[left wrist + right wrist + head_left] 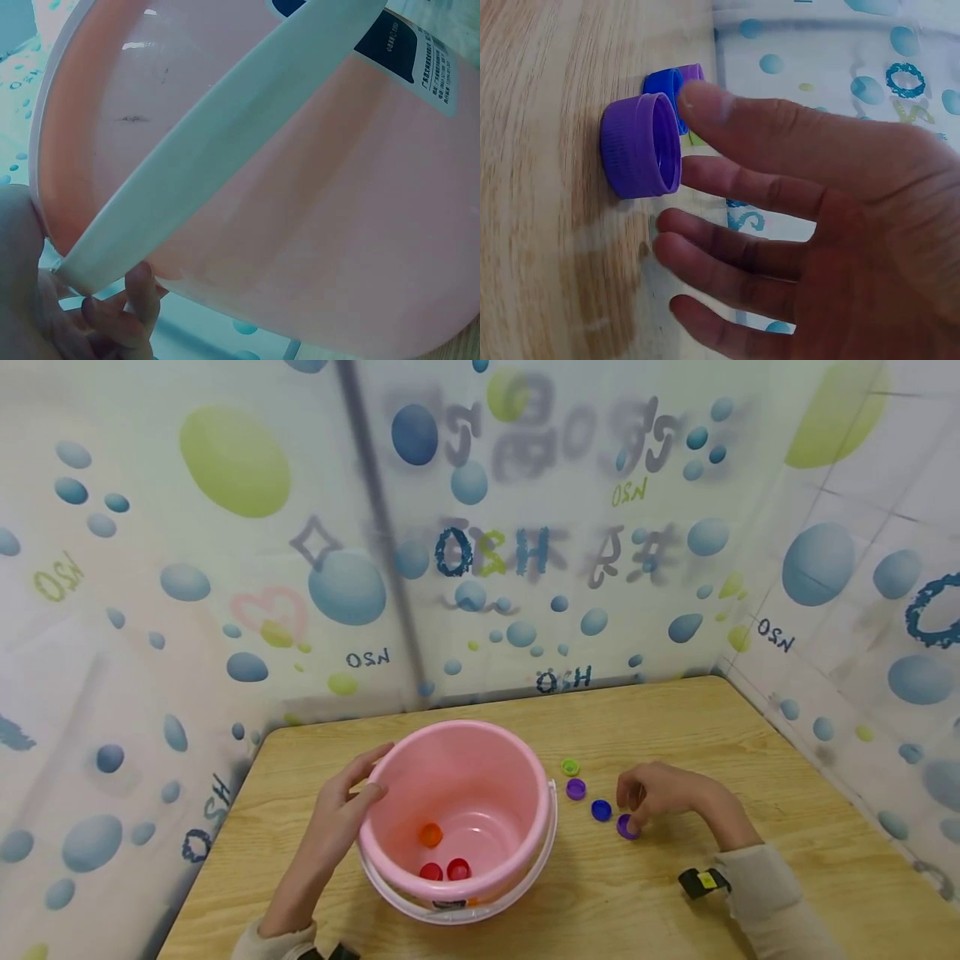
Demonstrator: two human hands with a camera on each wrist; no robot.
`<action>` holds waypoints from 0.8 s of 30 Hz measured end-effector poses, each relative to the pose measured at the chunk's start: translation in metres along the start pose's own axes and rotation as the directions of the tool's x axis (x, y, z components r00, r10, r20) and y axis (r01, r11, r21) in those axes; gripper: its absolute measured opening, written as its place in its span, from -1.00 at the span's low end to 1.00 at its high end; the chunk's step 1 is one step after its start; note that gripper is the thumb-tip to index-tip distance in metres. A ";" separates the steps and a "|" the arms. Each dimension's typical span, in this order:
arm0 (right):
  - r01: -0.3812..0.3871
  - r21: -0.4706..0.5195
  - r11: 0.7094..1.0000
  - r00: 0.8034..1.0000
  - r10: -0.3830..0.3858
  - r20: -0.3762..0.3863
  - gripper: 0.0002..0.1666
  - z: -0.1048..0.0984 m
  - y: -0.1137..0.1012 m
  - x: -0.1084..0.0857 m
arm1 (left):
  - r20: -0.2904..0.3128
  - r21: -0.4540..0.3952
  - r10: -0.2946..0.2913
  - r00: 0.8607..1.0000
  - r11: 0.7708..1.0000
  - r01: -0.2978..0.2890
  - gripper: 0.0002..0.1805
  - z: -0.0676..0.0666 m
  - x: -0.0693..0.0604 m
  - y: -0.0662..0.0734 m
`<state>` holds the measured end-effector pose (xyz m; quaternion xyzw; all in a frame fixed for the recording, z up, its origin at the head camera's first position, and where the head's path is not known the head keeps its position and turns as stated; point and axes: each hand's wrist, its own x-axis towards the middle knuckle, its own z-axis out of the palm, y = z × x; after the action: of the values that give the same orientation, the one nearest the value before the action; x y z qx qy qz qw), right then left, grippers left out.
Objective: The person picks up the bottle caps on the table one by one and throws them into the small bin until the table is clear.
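A pink bucket (457, 735) with a white handle (202, 142) stands on the wooden table. My left hand (341, 814) grips its rim at the left side, the thumb over the edge. Two red bottle caps (458, 869) and an orange cap (430, 835) lie inside. To the right, my right hand (663, 793) is at the nearest purple cap (639, 146), thumb and fingers spread about it; whether they touch it I cannot tell. A blue cap (602, 810), another purple cap (575, 789) and a green cap (570, 767) line up beyond it, open sides up.
The wooden table (645, 718) reaches back to a curtain (480, 635) printed with drops, which also hangs along both sides. A dark label (390, 45) is on the bucket's wall. A black strap (703, 882) is on my right wrist.
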<state>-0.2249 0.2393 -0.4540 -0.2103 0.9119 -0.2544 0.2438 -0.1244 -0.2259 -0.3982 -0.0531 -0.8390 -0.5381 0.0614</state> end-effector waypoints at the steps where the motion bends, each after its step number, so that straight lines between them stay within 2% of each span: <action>1: -0.002 0.004 1.000 1.000 0.002 0.011 -0.66 0.000 -0.001 0.000 | 0.001 0.000 0.001 1.000 1.000 -0.001 -0.49 0.000 0.000 0.000; 7: -0.030 0.009 1.000 0.999 0.030 0.041 -0.62 0.001 -0.006 0.000 | 0.000 0.010 0.004 1.000 1.000 -0.004 -0.48 0.000 0.000 0.000; 17: -0.008 -0.013 1.000 1.000 0.008 0.024 -0.69 0.002 -0.004 0.001 | 0.005 -0.001 0.001 1.000 1.000 -0.001 -0.49 -0.001 0.000 0.002; 24: -0.018 -0.026 1.000 1.000 0.017 -0.021 -0.68 0.001 0.000 0.000 | 0.004 0.004 -0.008 1.000 1.000 0.008 -0.49 -0.001 0.000 0.003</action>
<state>-0.2246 0.2387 -0.4542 -0.2028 0.9194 -0.2425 0.2340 -0.1238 -0.2255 -0.3956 -0.0508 -0.8403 -0.5367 0.0579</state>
